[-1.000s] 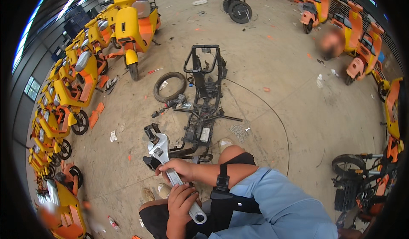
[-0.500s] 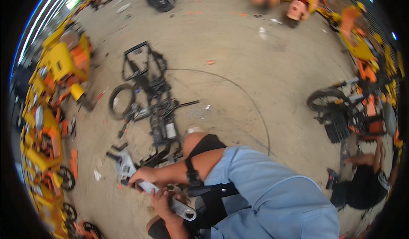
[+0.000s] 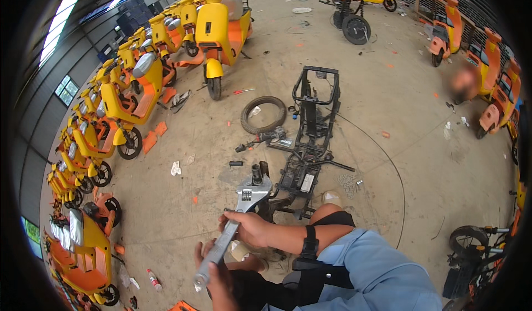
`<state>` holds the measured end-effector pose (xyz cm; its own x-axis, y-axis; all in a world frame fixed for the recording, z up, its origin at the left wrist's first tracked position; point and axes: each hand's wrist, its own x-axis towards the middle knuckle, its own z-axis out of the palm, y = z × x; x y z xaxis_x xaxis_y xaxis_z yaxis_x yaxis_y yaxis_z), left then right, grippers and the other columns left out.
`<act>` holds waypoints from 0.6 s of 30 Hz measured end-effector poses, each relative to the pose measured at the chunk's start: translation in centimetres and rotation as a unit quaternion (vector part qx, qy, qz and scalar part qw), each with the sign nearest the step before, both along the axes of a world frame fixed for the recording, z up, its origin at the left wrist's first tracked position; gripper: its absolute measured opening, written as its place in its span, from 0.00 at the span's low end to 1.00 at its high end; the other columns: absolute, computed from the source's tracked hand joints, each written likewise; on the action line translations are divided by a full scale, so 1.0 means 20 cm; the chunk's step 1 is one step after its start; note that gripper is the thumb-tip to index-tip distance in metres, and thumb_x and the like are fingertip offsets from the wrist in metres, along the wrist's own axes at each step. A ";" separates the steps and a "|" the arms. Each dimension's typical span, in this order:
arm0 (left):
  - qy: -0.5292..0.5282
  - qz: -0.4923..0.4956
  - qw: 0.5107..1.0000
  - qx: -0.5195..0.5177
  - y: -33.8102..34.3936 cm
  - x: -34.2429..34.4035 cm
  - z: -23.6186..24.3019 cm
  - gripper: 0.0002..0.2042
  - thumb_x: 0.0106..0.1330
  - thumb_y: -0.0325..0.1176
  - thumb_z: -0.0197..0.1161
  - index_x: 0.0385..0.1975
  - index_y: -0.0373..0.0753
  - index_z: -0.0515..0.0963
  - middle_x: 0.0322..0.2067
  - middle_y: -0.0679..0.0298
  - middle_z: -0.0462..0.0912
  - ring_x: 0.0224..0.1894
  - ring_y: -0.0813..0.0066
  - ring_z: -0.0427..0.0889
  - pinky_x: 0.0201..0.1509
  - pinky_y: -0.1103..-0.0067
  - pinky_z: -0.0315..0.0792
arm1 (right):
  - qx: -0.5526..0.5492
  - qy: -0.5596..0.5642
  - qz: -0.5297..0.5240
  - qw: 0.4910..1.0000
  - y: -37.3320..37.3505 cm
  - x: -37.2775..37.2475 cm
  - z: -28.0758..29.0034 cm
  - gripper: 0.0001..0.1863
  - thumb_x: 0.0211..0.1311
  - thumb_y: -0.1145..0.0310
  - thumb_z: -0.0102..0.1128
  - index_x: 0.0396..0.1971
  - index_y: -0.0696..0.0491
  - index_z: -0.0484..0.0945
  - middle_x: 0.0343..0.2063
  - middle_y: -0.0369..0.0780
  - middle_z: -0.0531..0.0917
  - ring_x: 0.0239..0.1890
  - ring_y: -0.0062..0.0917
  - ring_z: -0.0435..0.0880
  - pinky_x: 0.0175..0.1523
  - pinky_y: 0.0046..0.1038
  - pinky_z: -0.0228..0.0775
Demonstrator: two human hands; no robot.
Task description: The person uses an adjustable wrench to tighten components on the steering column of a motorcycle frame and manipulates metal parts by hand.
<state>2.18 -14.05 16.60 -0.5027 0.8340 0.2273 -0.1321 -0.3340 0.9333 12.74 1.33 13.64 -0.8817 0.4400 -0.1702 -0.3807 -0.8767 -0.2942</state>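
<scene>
The big silver adjustable wrench (image 3: 221, 245) lies slantwise in front of you, its head beyond your grip and its tail end toward your lower left. Your right hand (image 3: 249, 228) is wrapped around the upper handle, just below the head. Your left hand (image 3: 219, 278) is at the lower handle, near the tail, with fingers showing on the far side; it is blurred, so you can't fairly tell how tightly it closes. A dark cylinder (image 3: 256, 173) shows right at the wrench head, though whether the jaws touch it is unclear. Just beyond, to the right, a black scooter frame (image 3: 315, 125) lies on the floor, with a loose tyre (image 3: 246, 117) beside it. Yellow scooters (image 3: 212, 31) stand in rows farther left.
</scene>
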 end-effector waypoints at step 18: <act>-0.225 0.152 0.962 -0.037 -0.03 -0.62 0.10 0.15 0.72 0.42 0.50 0.48 0.38 0.72 0.48 0.55 0.78 0.55 0.60 0.76 0.63 0.66 0.69 | 0.014 -0.002 0.018 1.000 -0.13 -0.41 0.05 0.13 0.72 0.60 0.51 0.52 0.42 0.70 0.51 0.33 0.81 0.50 0.22 0.76 0.49 0.29 0.66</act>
